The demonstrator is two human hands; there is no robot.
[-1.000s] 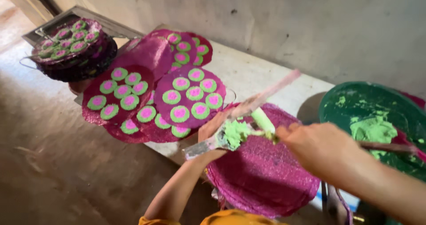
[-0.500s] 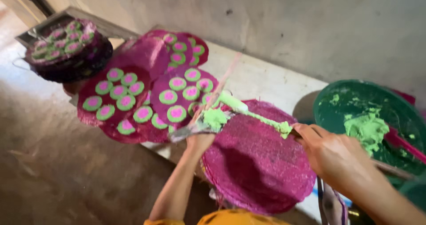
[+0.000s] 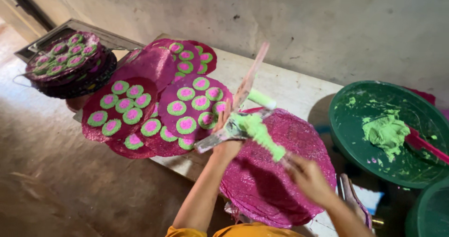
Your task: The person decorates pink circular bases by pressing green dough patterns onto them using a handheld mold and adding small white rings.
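Note:
My left hand grips a metal mould with a long pink handle that points up and away. Green dough sits on the mould. My right hand holds a dough-coated stick whose tip lies on the mould. Both hands hover over a bare round pink woven mat. Left of it, overlapping pink mats carry several green-and-pink discs.
A large green basin at the right holds a lump of green dough and a pink spatula. A stack of filled mats rests on a rack at the far left. A concrete wall rises behind the bench.
My right hand has drawn the stick down and back toward the mould, and the green dough is now spread along it. My left hand keeps hold of the mould.

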